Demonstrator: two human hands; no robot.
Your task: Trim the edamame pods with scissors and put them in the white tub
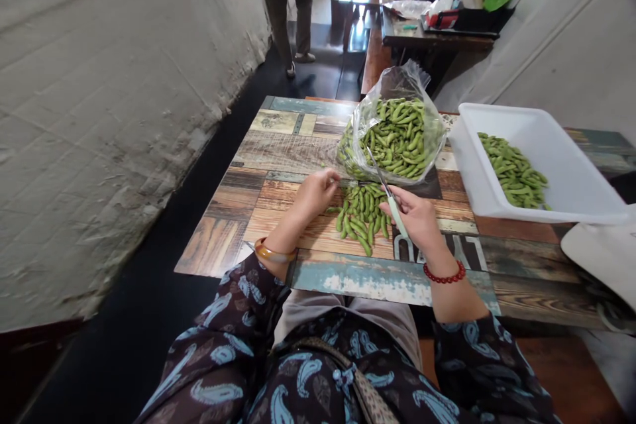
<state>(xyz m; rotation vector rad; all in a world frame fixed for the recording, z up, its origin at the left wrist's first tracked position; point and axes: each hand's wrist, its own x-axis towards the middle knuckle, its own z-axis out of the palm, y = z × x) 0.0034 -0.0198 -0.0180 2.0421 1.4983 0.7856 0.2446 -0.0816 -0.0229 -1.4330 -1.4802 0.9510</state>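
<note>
My left hand (315,192) rests on the table with fingers curled, pinching a green pod at the left of a small pile of edamame pods (362,215). My right hand (419,218) grips scissors (390,197) with pale green handles; the blades point up toward a clear plastic bag (397,136) full of pods. The pile lies between both hands on the patchwork wooden table (278,146).
A white plastic tub (546,139) with some pods stands at the right. A white bag (601,252) lies at the table's right edge. A person stands in the aisle at the back beside another cluttered table (437,33). A white wall runs along the left.
</note>
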